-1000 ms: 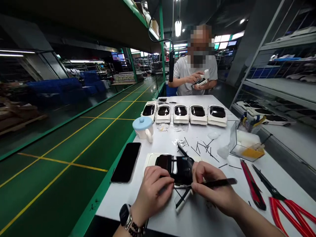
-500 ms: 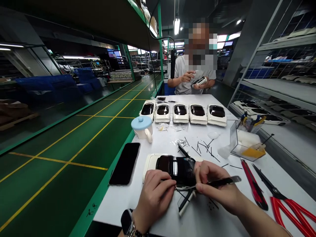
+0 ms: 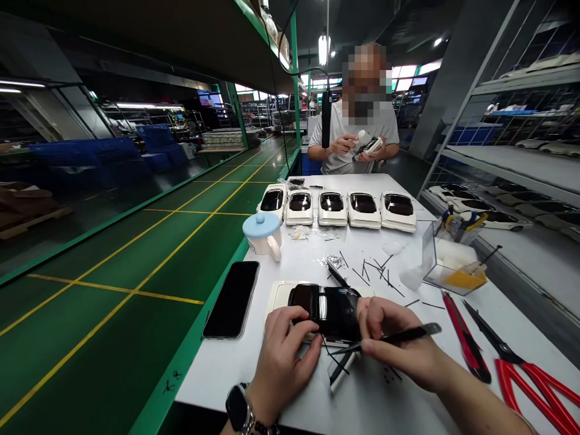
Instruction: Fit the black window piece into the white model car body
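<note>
On the worktop (image 3: 376, 408), the model car (image 3: 322, 305) looks half-done, a door (image 3: 341, 371) swung out, black strip (image 3: 336, 360) seemingly unfitted. Right hand's (image 3: 399, 341) clamped on tweezers (image 3: 411, 334); can't tell with the left hand's (image 3: 287, 353) grip.

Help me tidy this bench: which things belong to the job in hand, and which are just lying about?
Seemingly part of the job:
- model car, at the left hand
- slim dark tool, in the right hand
- red-handled scissors and red cutter, likely, though untouched

Seemingly just lying about:
- phone
- blue-lidded mug
</note>
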The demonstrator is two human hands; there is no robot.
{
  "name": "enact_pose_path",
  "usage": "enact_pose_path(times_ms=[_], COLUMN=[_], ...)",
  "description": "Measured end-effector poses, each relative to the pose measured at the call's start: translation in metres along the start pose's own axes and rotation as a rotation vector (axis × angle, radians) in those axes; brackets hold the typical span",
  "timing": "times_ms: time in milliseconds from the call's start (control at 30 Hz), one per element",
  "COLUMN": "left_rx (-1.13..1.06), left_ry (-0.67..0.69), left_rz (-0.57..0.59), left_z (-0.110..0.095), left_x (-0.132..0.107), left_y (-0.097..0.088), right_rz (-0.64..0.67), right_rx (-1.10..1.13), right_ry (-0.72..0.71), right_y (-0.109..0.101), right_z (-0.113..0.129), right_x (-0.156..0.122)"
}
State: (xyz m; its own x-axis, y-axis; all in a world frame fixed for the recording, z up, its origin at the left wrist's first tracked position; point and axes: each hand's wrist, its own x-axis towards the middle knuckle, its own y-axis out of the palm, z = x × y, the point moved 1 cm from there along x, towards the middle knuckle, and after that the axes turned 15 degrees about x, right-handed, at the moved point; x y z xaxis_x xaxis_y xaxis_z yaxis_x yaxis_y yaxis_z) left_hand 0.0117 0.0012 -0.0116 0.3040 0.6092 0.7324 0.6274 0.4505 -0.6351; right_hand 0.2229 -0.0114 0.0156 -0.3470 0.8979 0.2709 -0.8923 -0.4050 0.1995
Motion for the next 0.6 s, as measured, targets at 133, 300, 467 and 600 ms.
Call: enact_pose_path(times_ms=[133, 300, 467, 600], left_rx=[0.032, 0.015, -0.020, -0.074], left_ry=[0.031, 0.102, 0.180, 0.216], left_rz=[-0.033, -0.046, -0.067, -0.067], left_z=[-0.003, -0.003, -0.002, 0.000], left_x=[0.001, 0.004, 0.004, 0.001], left_y=[0.001, -0.002, -0.005, -0.006], right_rz=[-0.006, -0.065, -0.539, -0.605], right_rx=[0.016, 0.051, -0.250, -0.562], right_ry=[0.004, -0.068, -0.153, 0.011], right_y=[0.001, -0.006, -0.031, -0.049], right_z=[-0.004, 0.010, 0.042, 0.029], right_x=[-0.001, 0.005, 0.025, 0.049])
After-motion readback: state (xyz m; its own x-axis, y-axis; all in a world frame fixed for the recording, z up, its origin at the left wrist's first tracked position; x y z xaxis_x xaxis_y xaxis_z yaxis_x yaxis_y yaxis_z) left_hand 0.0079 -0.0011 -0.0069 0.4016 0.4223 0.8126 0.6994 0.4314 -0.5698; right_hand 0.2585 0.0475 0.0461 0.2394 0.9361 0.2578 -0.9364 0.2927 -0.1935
